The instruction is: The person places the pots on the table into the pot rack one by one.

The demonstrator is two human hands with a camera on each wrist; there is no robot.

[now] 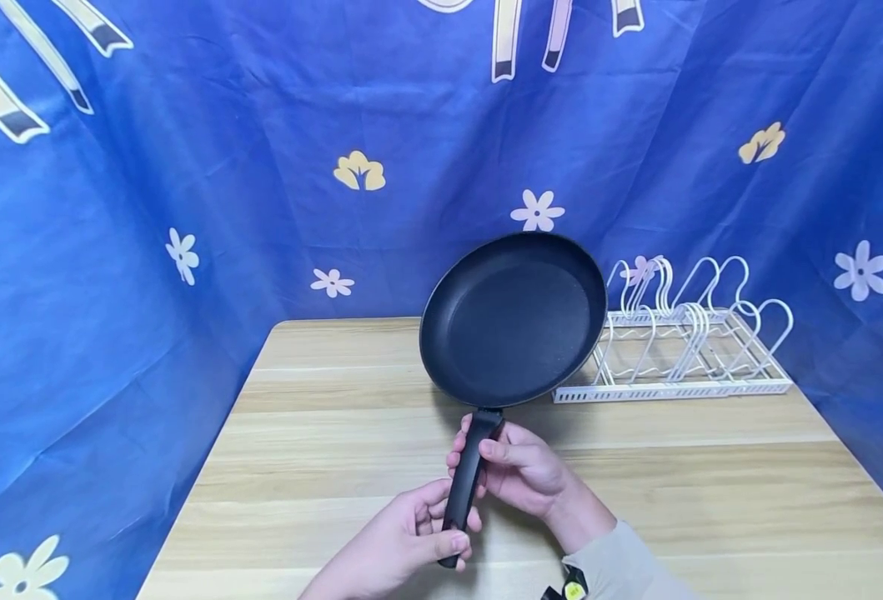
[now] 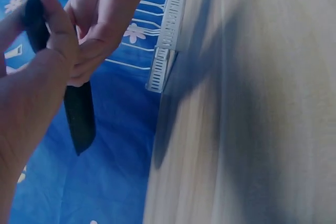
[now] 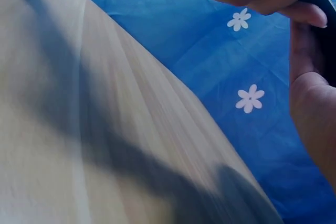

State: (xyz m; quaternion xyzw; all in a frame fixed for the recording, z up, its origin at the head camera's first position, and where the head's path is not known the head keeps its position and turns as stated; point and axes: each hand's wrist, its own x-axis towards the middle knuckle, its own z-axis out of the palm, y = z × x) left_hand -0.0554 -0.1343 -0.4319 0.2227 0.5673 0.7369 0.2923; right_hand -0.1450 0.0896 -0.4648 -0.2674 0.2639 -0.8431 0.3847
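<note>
A black frying pan [image 1: 519, 325] is held up over the table, its dark inside tilted toward the head camera and its handle [image 1: 464, 492] pointing down toward me. My right hand [image 1: 527, 471] holds the handle near the pan, thumb on one side and fingers behind. Lower down, my left hand [image 1: 411, 529] grips the handle's end, with the thumb across it. Both hands also show around the handle in the left wrist view, where the pan [image 2: 80, 121] appears nearly edge-on. Part of the handle is hidden by the fingers.
A white wire rack [image 1: 674, 387] with upright loops stands at the table's back right, partly overlapped by the pan in the head view. The wooden table [image 1: 321, 467] carries shadows of hands and pan. Blue printed cloth [image 1: 261, 167] hangs behind and at both sides.
</note>
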